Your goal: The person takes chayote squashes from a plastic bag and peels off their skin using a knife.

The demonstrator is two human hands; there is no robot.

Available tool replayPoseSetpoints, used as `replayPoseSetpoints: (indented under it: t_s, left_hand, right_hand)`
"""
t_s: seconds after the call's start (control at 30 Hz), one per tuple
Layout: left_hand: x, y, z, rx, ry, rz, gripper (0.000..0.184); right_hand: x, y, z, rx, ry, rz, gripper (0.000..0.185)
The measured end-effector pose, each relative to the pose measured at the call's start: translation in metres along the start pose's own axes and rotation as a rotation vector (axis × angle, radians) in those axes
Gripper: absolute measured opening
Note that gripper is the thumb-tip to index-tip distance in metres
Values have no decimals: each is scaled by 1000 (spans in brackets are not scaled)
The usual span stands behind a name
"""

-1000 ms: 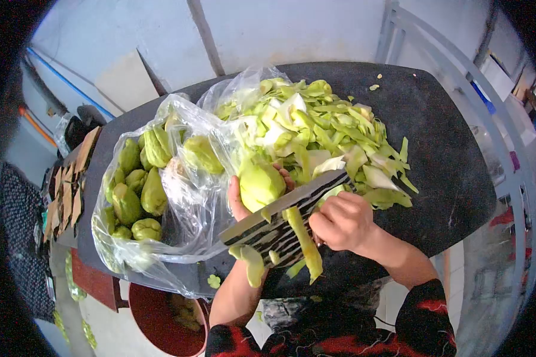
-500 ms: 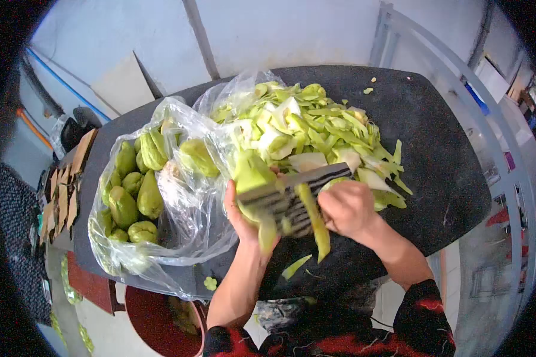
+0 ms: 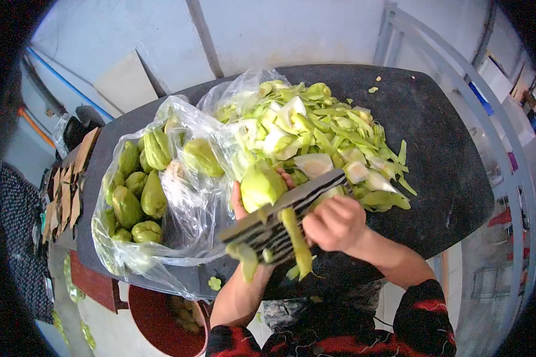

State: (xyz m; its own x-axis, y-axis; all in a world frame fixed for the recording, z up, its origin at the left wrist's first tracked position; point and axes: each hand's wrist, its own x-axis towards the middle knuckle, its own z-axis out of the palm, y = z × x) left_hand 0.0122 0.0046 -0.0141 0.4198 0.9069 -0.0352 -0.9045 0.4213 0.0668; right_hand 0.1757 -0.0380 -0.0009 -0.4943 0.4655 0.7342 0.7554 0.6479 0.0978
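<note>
My left hand (image 3: 238,201) is wrapped round a light green, peeled-looking chayote (image 3: 262,185), its fingertips showing on the far side. In my right fist (image 3: 336,221) is the handle end of a wide knife (image 3: 286,209). The slightly blurred blade slants across the near side of the chayote, with strips of peel (image 3: 298,244) clinging to it. Just beyond my hands lies a large heap of green peelings (image 3: 315,131). To the left, a clear plastic bag (image 3: 202,220) holds several whole chayotes (image 3: 153,195).
The dark table (image 3: 441,154) carries the bag and the heap. A red bucket (image 3: 167,324) stands below its near left edge. Folded cardboard (image 3: 71,184) is at the left, and a grey metal rail (image 3: 512,160) curves along the right.
The knife moved up over the chayote half a second ago and is now back down and to the left. A peel scrap near the table's front edge is now partly behind the blade.
</note>
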Motion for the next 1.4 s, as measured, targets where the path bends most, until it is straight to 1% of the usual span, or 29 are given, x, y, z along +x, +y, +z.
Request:
replayPoseSetpoints:
  t_s: [0.03,0.07,0.13,0.17,0.23,0.27,0.33,0.37,0.4,0.47,0.5,0.6,0.63,0.73,0.77,0.83,0.87,0.93,0.97,1.0,1.03,1.07,1.1,1.13,1.2,1.27,1.3,1.33,1.4]
  left_hand:
    - [4,-2,0,68,46,124,69]
    - [1,0,6,206,118,180,65]
    - [0,2,12,254,219,222,66]
    - [2,5,11,250,217,227,66]
    - [1,9,4,232,24,150,67]
    - [1,9,3,232,26,153,67]
    - [0,8,3,149,-97,12,69]
    - [-3,6,5,145,-166,-24,68]
    - [-3,5,6,146,-166,-27,68]
    - [-5,3,9,499,159,231,65]
    - [-6,0,18,436,153,206,62]
    - [-6,5,12,467,106,177,62]
    - [-6,7,11,562,64,196,63]
    - [-5,8,4,499,-118,73,66]
    - [-6,9,2,500,-116,71,66]
    - [-11,10,-2,579,2,120,67]
    - [-11,10,-2,578,6,113,67]
    - [-8,9,1,523,81,154,65]
    - [-9,9,3,551,118,179,65]
    - [-8,9,5,548,116,184,65]
    - [-9,9,7,569,63,174,63]
    - [-9,10,8,590,10,162,61]
    - [-9,11,7,579,-57,127,62]
    - [-5,11,3,436,-220,2,64]
    - [-12,0,5,534,176,153,65]
    - [-11,6,-5,563,31,143,62]
    - [-11,2,7,575,21,127,61]
    - [-10,1,7,569,12,129,61]
    - [-9,2,4,561,-30,93,62]
  right_hand:
    - [-2,7,0,9,-22,41,21]
    - [-5,16,1,85,-69,117,22]
    - [-8,25,3,117,-59,166,23]
    - [-7,24,2,118,-60,160,23]
    - [-5,14,-5,157,-73,168,24]
    - [-3,11,-9,160,-73,166,24]
    - [1,4,-19,217,-128,147,25]
    - [-1,4,-20,241,-123,159,26]
    - [-3,8,-19,239,-122,162,26]
    - [-8,20,-14,272,-121,243,27]
    - [-11,26,-12,260,-130,287,28]
    - [-11,24,-17,259,-153,250,26]
    - [-8,20,-20,271,-135,219,25]
    - [-1,10,-32,339,-132,176,26]
    - [-1,10,-31,340,-132,178,26]
    - [-4,16,-29,317,-121,198,27]
    - [-9,26,-22,302,-136,229,28]
    - [-10,33,-10,272,-34,312,29]
    - [-11,34,-13,265,-32,307,29]
    - [-9,32,-17,265,-104,295,28]
    - [-9,28,-21,269,-176,288,28]
    - [-7,22,-26,271,-175,289,28]
    - [-2,17,-30,280,-157,238,27]
    - [1,12,-32,288,-139,187,26]
    - [-1,15,-28,256,-144,203,24]
    - [-7,39,-13,214,-141,381,21]
    - [-11,49,-7,192,-211,458,19]
    - [-14,51,-6,183,-211,451,19]
    - [-13,53,-5,159,-203,513,20]
